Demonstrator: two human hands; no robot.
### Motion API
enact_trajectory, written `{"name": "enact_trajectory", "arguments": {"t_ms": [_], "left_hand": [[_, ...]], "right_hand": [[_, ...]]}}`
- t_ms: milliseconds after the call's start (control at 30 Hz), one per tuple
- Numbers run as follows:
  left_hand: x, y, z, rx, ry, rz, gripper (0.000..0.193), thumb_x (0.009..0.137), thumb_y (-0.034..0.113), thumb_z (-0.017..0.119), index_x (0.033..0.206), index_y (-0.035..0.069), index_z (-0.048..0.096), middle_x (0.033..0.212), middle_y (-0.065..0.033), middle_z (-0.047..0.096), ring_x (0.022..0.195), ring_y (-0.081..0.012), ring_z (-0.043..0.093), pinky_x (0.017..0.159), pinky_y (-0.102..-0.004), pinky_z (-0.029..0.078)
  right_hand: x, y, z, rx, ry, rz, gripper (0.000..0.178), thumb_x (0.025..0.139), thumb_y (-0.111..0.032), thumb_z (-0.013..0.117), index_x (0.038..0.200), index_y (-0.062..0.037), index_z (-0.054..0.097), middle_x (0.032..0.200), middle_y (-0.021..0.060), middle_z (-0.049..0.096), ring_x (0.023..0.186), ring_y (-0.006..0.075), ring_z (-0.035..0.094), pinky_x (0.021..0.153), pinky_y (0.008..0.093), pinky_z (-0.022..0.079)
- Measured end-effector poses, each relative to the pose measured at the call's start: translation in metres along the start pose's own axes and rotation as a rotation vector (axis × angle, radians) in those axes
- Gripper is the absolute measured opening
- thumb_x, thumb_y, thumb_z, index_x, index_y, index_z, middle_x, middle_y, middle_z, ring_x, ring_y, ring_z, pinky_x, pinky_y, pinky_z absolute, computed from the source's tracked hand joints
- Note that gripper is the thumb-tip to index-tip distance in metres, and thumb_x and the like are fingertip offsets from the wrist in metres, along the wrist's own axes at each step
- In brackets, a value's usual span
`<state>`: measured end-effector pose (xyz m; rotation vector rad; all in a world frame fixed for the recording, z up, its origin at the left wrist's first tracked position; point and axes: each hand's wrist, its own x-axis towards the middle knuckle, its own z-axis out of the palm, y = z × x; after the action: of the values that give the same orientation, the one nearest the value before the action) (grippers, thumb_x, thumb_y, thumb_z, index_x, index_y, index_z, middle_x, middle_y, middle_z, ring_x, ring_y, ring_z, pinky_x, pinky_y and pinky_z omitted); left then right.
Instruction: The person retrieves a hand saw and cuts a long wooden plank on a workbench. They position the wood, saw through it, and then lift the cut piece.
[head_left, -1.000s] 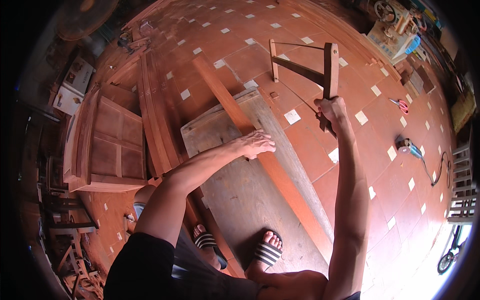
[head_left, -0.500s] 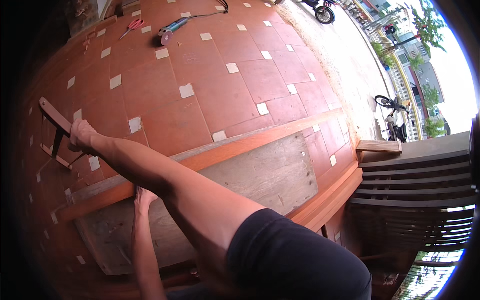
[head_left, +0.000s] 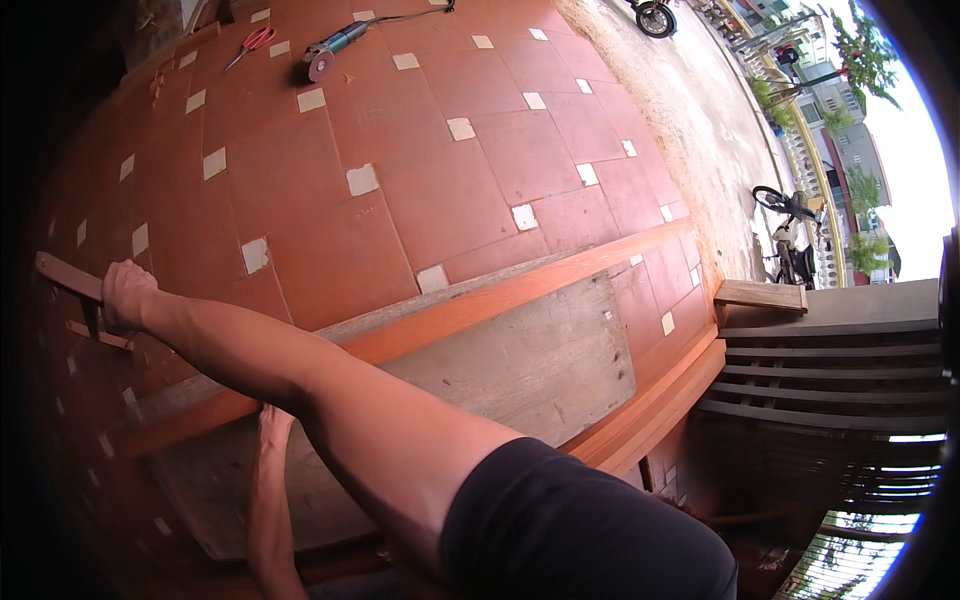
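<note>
My right hand (head_left: 130, 296) is closed round one end of a wooden frame saw (head_left: 66, 275), whose pale bars and dark part show at the far left. Its blade is hard to make out. The bare right forearm, below a dark sleeve, passes over a long reddish wooden beam (head_left: 480, 305). My left hand (head_left: 274, 424) grips the near edge of that beam, below the right forearm; its fingertips are partly hidden. Under and beside the beam lies a worn grey-brown board (head_left: 530, 350).
On the red tiled floor, an angle grinder (head_left: 335, 45) with a cord lies beyond red-handled scissors (head_left: 250, 46). More reddish planks (head_left: 655, 405) lie at the right, beside a dark slatted bench (head_left: 820, 375). Motorbikes (head_left: 790, 240) stand outside on the pale ground.
My right hand has moved left and a little nearer, carrying the frame saw toward the left edge of the view. My left hand stays at the beam; the view has shifted slightly.
</note>
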<state>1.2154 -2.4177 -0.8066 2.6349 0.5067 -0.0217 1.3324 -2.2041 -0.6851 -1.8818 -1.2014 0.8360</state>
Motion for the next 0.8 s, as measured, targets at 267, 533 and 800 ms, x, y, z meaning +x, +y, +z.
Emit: {"name": "enact_trajectory", "arguments": {"t_ms": [267, 533, 800], "left_hand": [[-0.004, 0.001, -0.010, 0.004, -0.020, -0.058, 0.059, 0.073, 0.035, 0.085, 0.121, 0.006, 0.069, 0.122, -0.0152, 0.069, 0.120, -0.0354, 0.060, 0.103, -0.0491, 0.044], [0.048, 0.027, -0.019, -0.128, 0.035, 0.134, 0.058, 0.070, 0.041, 0.087, 0.113, 0.007, 0.067, 0.114, -0.0107, 0.068, 0.112, -0.0301, 0.062, 0.097, -0.0450, 0.046], [0.039, 0.013, 0.021, 0.039, 0.169, 0.205, 0.065, 0.064, 0.055, 0.087, 0.105, 0.010, 0.064, 0.102, -0.0022, 0.062, 0.104, -0.0221, 0.060, 0.090, -0.0401, 0.046]], "right_hand": [[-0.029, -0.004, -0.026, 0.096, -0.222, -0.020, 0.066, 0.085, -0.028, 0.073, 0.135, 0.0070, 0.048, 0.133, 0.0252, 0.056, 0.130, 0.0362, 0.057, 0.106, 0.0395, 0.050], [-0.026, -0.018, -0.065, -0.087, -0.156, -0.005, 0.045, 0.080, -0.029, 0.081, 0.113, -0.0006, 0.070, 0.114, 0.0166, 0.074, 0.106, 0.0264, 0.074, 0.089, 0.0367, 0.061], [-0.009, -0.039, -0.072, 0.036, -0.305, 0.006, 0.024, 0.084, -0.017, 0.062, 0.084, 0.0067, 0.067, 0.073, 0.0154, 0.070, 0.065, 0.0232, 0.071, 0.058, 0.0402, 0.056]]}}
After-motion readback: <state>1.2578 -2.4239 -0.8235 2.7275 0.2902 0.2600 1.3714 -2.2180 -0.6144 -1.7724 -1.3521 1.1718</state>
